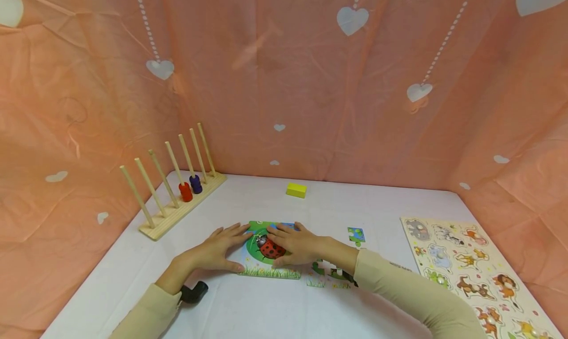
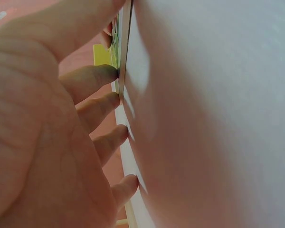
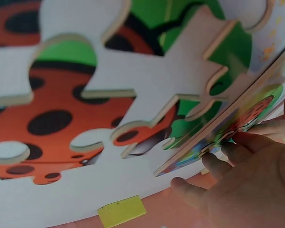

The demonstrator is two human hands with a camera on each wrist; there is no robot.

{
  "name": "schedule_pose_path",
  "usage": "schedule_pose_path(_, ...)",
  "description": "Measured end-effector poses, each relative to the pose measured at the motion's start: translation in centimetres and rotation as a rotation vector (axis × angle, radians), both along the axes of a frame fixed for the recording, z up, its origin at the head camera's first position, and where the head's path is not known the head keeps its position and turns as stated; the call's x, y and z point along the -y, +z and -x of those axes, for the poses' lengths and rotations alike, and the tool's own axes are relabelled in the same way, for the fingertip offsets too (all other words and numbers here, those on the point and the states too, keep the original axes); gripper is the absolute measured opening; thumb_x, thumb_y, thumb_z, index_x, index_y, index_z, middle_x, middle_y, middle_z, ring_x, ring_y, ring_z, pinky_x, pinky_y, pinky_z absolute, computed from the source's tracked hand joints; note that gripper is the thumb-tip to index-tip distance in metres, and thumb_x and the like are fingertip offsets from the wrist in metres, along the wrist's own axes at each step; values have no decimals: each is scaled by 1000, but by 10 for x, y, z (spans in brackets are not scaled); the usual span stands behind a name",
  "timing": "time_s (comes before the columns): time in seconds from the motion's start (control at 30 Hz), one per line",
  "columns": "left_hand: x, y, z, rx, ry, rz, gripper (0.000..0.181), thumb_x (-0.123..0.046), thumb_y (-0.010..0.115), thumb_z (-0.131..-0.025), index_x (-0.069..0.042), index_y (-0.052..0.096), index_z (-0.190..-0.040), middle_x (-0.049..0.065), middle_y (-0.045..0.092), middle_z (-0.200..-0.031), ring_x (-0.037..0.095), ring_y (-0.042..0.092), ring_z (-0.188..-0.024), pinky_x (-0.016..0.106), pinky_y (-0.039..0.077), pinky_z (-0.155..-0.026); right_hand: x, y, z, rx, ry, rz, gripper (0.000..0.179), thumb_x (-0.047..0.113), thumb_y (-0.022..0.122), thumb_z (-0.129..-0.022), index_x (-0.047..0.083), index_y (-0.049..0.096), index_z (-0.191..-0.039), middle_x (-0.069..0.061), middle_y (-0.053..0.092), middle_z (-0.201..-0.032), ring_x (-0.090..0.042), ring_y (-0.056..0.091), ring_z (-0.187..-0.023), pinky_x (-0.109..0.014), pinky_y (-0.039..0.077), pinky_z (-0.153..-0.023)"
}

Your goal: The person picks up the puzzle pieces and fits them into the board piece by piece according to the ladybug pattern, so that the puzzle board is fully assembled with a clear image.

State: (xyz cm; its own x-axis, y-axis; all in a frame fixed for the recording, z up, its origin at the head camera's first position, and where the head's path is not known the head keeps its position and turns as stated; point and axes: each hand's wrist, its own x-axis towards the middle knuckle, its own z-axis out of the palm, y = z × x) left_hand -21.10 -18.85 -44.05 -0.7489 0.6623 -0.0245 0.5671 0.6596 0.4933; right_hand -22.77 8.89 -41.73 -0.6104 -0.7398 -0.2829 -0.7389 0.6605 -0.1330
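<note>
At the ladybug puzzle (image 1: 267, 249), left hand (image 1: 216, 250) and right hand (image 1: 298, 244) lie splayed, each grip loose, clasping nothing.

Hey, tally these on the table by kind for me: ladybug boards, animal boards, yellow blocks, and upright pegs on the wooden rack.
Ladybug board: 1
Animal board: 1
Yellow block: 1
Upright pegs: 7
Total: 10

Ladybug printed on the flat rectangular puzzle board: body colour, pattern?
Ladybug's body: red with black spots, clearest in head view.
</note>
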Motion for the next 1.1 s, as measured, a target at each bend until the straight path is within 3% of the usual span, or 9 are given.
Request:
schedule_pose_path(0.37,1,-1,0,1,-7,9,88,-47,76,-84,0,42,-149,23,28,-159,49,19,-146,73,12,-110,3,2,-1,11,-6,-11,81,59,51,-97,12,26,-159,-1,14,-167,-23,12,-153,-60,14,-118)
schedule_pose_path(0.73,2,-3,2,-11,-22,-2,85,-49,76,-84,-4,45,-149,23,27,-160,50,19,-145,76,11,-108,4,2,1,-31,-2,-38,80,58,52,-97,13,27,-159,0,16,-167,-23,14,-152,-59,16,-118)
schedule_pose_path(1.1,0,-2,1,-19,-17,24,87,-46,76,-84,1,42,-149,24,28,-159,49,20,-145,73,14,-110,4,1,1,-30,-11,-38,80,58,52,-97,14,26,-159,1,14,-167,-24,13,-152,-59,15,-118)
